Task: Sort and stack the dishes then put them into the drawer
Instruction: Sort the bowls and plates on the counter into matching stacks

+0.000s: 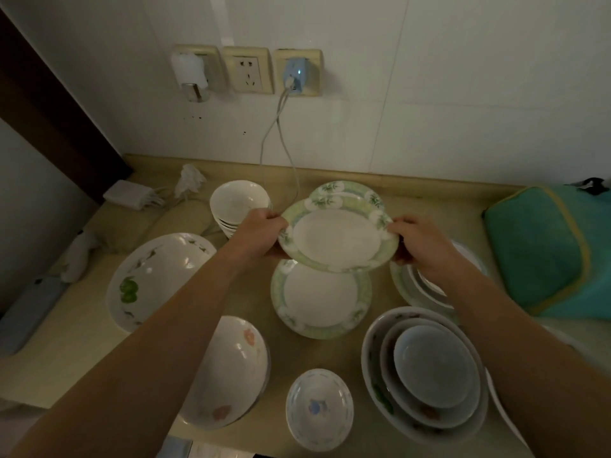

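Dim beige counter (390, 294) bearing plates (320, 299), bowls (429, 371), perhaps tissue (189, 180).

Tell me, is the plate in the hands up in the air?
Yes: both hands grip the green-rimmed plate above another plate.

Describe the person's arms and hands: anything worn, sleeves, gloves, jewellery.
Both forearms are bare as far as the picture shows them; no sleeve comes into view. The left hand and the right hand wear no gloves. No watch, bracelet or ring shows on either wrist or on the fingers that can be seen, though the light is dim and some fingers are hidden.
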### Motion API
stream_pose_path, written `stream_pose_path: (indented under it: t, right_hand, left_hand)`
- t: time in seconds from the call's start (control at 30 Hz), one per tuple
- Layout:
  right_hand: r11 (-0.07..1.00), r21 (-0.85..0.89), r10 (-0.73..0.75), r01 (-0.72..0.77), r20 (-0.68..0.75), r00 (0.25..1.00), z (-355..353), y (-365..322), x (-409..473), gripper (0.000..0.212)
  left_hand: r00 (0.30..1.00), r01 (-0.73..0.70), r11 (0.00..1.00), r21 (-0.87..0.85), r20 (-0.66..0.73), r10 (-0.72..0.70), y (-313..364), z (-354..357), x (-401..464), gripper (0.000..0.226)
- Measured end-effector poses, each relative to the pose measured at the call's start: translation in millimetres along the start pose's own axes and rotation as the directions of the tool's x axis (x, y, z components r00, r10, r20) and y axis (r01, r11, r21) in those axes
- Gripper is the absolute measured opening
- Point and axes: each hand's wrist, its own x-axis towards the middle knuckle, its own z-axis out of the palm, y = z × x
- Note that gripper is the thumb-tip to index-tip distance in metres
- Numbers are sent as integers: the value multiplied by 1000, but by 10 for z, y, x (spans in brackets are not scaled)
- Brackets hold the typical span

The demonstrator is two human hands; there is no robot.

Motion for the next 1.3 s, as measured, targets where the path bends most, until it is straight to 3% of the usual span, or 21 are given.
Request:
stream_pose_path:
  t: [0.13, 0.23, 0.4, 0.67, 0.77, 0.93, 1.07, 1.3]
  right_hand:
    - [995, 93, -37, 42, -53, 998, -50, -72, -104, 11]
    - [997, 77, -26, 29, -32, 999, -87, -74, -198, 12]
    - [990, -132, -37, 44, 52, 998, -17, 73, -321, 16]
    - [931, -360, -12, 50, 105, 994, 328, 417, -300, 12]
    - [911, -412, 6, 34, 95, 995, 423, 488, -276, 7]
    - [851, -525, 14, 18, 57, 998, 498, 555, -214, 8]
    - [798, -602, 3, 33, 58, 998, 522, 582, -185, 5]
    - [673, -737, 8, 65, 96, 995, 569, 533, -139, 22]
  left_hand:
    - [998, 10, 989, -148, 56, -2, 37, 10, -3, 9]
    - [995, -1, 987, -161, 94, 16, 35, 3, 1, 10]
    - [997, -72, 992, 101, 34, 69, -97, -77, 43, 18]
    - [1000, 12, 920, 391, -5, -11, -537, -129, -5, 17]
    - [999, 32, 906, 423, -53, -11, -695, -112, -3, 23]
    - [995, 45, 841, 539, -97, 9, -829, -83, 60, 5]
    - [994, 40, 814, 580, -106, 27, -887, -82, 99, 8]
    - [998, 48, 778, 627, -66, -8, -920, -143, 192, 10]
